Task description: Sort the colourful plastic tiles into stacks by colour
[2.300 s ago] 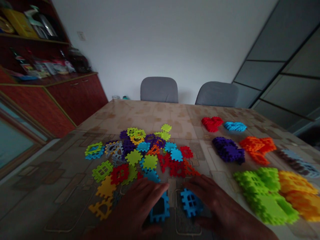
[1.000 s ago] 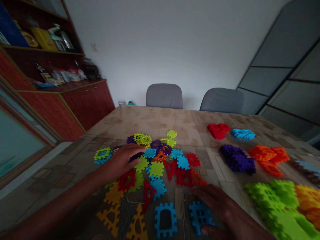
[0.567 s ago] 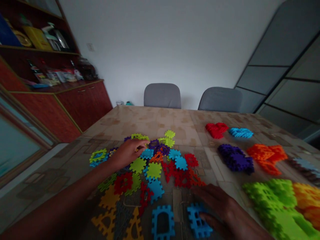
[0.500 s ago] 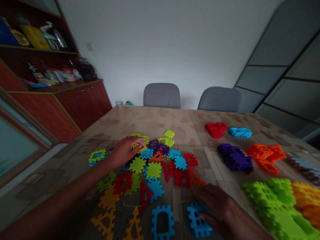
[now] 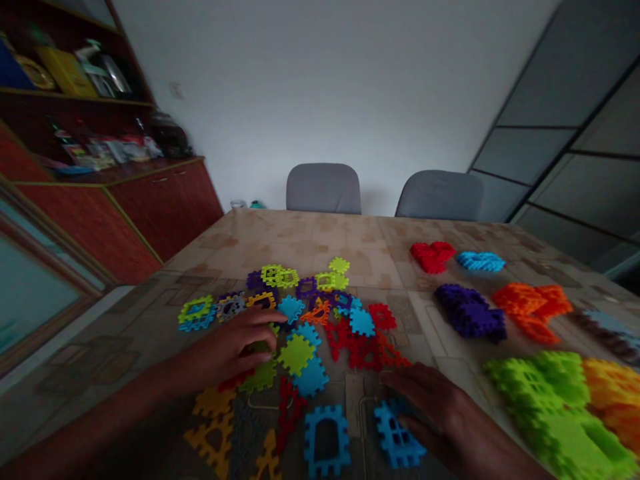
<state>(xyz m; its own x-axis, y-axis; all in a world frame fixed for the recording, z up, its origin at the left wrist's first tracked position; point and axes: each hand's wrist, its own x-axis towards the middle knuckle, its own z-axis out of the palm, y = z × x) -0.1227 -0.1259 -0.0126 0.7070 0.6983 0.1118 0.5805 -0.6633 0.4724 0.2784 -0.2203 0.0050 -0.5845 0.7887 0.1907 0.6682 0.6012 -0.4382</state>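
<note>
Holding a bottle (image 5: 63, 138), a cabinet (image 5: 165, 210) stands beyond hands (image 5: 233, 343) over notched pieces (image 5: 296, 355).

A dining area in what appears to be a home, with two grey upholstered rounded-back chairs (image 5: 323, 189) drawn up to a broad counter covered in beige-and-brown patterned material (image 5: 370, 243). A reddish-brown wooden cabinet with pale edging (image 5: 165, 210) fills the corner at left, its open shelving crowded with household goods: a yellow box-shaped container (image 5: 73, 71), a silvery kettle-like vessel (image 5: 116, 73), bottles and packets. A plain white wall with a small pale socket plate (image 5: 176, 91) stands behind, grey panelled doors (image 5: 530, 153) line the right, and brightly coloured plastic toothed tiles (image 5: 297, 355) lie across the surface
</note>
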